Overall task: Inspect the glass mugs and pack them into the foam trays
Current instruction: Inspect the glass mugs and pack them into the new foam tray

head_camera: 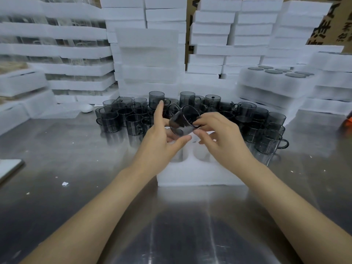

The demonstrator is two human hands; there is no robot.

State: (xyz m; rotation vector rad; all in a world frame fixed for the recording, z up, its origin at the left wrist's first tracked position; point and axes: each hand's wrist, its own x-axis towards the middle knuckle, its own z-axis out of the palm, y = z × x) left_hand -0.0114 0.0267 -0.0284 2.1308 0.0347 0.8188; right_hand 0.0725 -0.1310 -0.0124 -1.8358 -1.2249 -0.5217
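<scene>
A smoky grey glass mug (183,121) is tilted in mid-air above a white foam tray (200,174) on the steel table. My left hand (162,138) holds its base side, index finger raised and thumb under the glass. My right hand (219,134) pinches the mug's rim side between thumb and fingers. The tray's round pockets show between my wrists; my hands hide most of them. Behind, several more grey mugs (133,119) stand crowded in a band across the table.
Stacks of white foam trays (148,60) wall off the back and both sides. One tray at the right (276,77) holds mugs seen from above. A small white object (86,108) lies at the left. A flat pale item (9,166) sits at the left edge.
</scene>
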